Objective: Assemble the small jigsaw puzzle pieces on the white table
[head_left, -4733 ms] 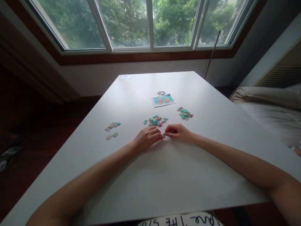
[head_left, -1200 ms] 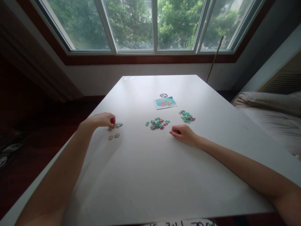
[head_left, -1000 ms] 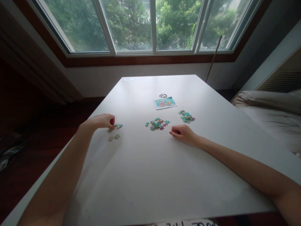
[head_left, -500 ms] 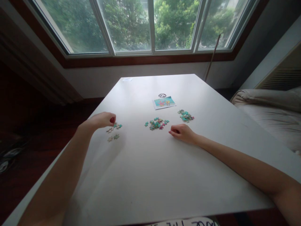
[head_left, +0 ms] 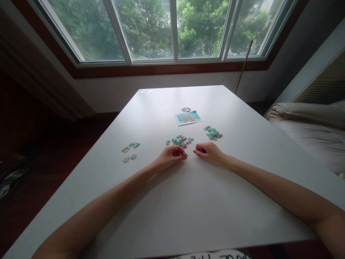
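A small jigsaw piece (head_left: 185, 155) is pinched in the left hand (head_left: 169, 157) beside the teal-and-pink piece heap (head_left: 179, 141). The right hand (head_left: 209, 152) is curled, its contents indiscernible. Both are steadied on the white worktop (head_left: 188, 208).

Both forearms bare, coming in from 7 and 4 o'clock and converging toward centre. Left hand (head_left: 170, 157) palm down, fingers curled, tips pinched together, pointing to 3 o'clock. Right hand (head_left: 209, 152) loosely fisted, knuckles up, near the left, not touching.
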`<state>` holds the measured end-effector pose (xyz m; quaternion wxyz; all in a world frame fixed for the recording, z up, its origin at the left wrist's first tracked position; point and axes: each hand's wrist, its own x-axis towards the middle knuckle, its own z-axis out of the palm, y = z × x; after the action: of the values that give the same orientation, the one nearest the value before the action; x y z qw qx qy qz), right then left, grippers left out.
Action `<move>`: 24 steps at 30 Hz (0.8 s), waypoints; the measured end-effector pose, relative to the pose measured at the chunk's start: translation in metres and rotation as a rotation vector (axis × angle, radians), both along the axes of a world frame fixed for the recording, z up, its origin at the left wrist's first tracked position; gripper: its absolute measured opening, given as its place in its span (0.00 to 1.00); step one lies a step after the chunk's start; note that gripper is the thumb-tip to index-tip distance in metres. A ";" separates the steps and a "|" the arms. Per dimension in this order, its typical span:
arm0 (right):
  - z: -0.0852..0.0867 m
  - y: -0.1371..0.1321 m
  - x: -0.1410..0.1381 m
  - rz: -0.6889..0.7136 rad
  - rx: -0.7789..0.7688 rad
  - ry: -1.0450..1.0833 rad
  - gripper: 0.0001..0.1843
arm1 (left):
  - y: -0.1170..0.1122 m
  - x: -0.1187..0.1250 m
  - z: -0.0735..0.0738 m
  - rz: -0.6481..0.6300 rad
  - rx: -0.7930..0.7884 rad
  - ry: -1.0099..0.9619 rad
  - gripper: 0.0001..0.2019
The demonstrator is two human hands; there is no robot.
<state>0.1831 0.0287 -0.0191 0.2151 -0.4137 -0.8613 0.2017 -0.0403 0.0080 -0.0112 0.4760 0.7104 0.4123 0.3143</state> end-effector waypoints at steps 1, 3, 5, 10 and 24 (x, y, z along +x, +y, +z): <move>0.000 -0.001 -0.001 -0.016 -0.010 0.007 0.16 | 0.001 0.001 -0.005 0.027 -0.022 -0.042 0.11; 0.001 -0.004 -0.003 -0.042 -0.042 0.040 0.15 | 0.003 0.000 -0.009 0.054 -0.044 -0.084 0.12; 0.003 -0.008 -0.007 -0.028 -0.094 0.099 0.12 | 0.005 -0.001 -0.009 0.048 -0.035 -0.084 0.11; 0.004 -0.014 -0.014 0.098 -0.170 0.186 0.11 | 0.004 -0.001 -0.006 0.032 0.061 -0.045 0.09; 0.001 -0.009 -0.013 0.112 -0.374 0.283 0.20 | -0.001 -0.001 -0.007 0.048 0.108 0.039 0.10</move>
<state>0.1702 0.0194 -0.0176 0.2419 -0.3652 -0.7920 0.4253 -0.0417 0.0068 -0.0183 0.4210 0.7312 0.4207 0.3334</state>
